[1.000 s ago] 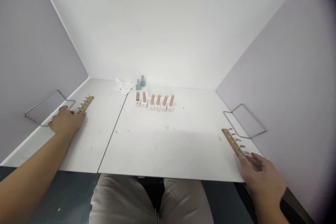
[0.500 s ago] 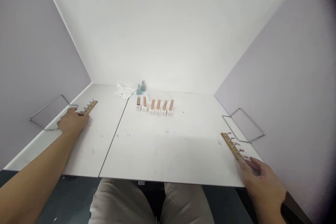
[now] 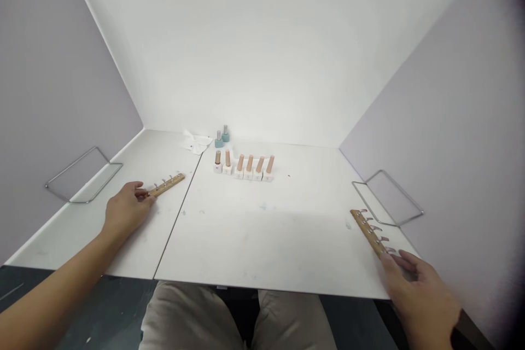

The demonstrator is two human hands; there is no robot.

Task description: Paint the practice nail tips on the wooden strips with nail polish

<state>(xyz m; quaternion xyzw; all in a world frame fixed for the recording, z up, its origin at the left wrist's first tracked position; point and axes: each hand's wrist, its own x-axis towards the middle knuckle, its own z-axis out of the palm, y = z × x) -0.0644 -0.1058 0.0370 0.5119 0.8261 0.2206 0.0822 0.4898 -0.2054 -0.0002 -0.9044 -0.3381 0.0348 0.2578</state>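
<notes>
At the left of the white table, my left hand [image 3: 129,205] grips the near end of a wooden nail tip stand [image 3: 166,184], a narrow strip with several small metal posts and nail tips. My right hand [image 3: 418,290], by the table's right front corner, pinches the near end of a second wooden nail tip stand [image 3: 369,234]. Several pale, curved nail tips [image 3: 375,228] stick out along its right side. The fingers of each hand partly hide the stand's near end.
Toward the back stands a row of nail polish bottles [image 3: 248,169] with tan caps. Two teal bottles [image 3: 219,141] and a crumpled tissue [image 3: 197,142] lie behind them. Wire frames stand by both side walls, the left [image 3: 95,147] and the right [image 3: 381,170]. A seam [image 3: 176,219] crosses the table.
My left hand has carried its stand rightward and nearer, away from the left wire frame toward the seam. My right hand and its stand stay in nearly the same place.
</notes>
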